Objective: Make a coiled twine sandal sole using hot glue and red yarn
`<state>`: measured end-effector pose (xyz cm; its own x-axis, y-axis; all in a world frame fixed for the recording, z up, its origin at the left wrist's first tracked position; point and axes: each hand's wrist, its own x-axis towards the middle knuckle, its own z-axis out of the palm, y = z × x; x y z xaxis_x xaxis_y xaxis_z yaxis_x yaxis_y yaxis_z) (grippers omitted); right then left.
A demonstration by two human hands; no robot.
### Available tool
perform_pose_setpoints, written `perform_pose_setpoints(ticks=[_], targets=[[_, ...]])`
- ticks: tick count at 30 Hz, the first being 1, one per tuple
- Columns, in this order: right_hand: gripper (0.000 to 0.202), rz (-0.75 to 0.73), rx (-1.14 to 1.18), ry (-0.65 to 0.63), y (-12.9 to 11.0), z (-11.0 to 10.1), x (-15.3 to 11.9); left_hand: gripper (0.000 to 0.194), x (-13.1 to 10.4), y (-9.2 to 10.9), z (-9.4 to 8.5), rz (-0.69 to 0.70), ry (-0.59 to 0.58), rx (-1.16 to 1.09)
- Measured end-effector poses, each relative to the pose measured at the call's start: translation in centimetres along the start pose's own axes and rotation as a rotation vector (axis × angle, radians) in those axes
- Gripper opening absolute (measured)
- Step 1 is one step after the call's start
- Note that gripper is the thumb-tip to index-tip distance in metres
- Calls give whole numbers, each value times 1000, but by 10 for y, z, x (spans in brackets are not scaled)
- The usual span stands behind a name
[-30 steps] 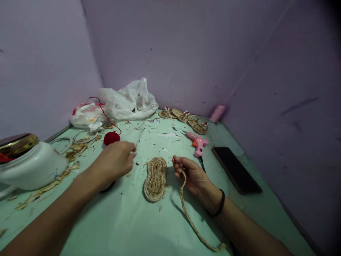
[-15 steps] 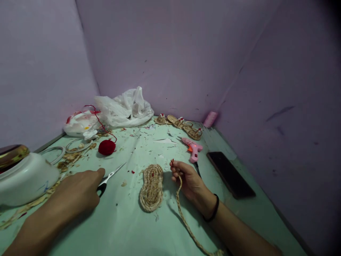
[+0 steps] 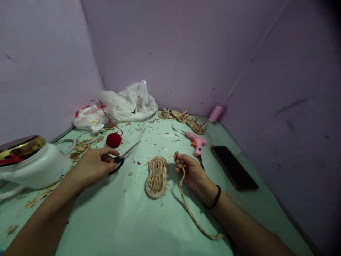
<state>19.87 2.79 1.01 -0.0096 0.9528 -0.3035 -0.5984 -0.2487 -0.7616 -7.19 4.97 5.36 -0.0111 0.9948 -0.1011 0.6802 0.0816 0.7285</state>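
Note:
My left hand (image 3: 99, 164) is closed on the black handle of a pair of scissors (image 3: 123, 157), whose blades point away to the upper right. Between thumb and fingers, my right hand (image 3: 190, 170) pinches the end of a braided straw cord (image 3: 184, 199), tied with a bit of red yarn (image 3: 176, 154). The cord trails down to the table, its other end near my forearm. Between my hands lies a coiled braided sole (image 3: 156, 177) with a small red mark near its top.
A pink glue gun (image 3: 196, 142) with its light lit and a dark phone (image 3: 234, 168) lie to the right. Small woven sandals (image 3: 183, 117), a white plastic bag (image 3: 130, 103) and a red yarn ball (image 3: 114, 140) sit farther back. A white pot (image 3: 48, 167) stands left.
My left hand has lifted and shifted right, now with the scissors in its fingers. My right hand still pinches the cord's end. The view has shifted slightly.

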Motion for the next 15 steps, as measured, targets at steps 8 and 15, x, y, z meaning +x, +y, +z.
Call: perform_pose_setpoints(ticks=[8,15], targets=[[11,-42,-19,-7,-2,3,-4,47,-19,26,18,58,-47,-853],[14,-97,-78,2,-1,10,-10,39,-35,25,53,185,-372,-486]])
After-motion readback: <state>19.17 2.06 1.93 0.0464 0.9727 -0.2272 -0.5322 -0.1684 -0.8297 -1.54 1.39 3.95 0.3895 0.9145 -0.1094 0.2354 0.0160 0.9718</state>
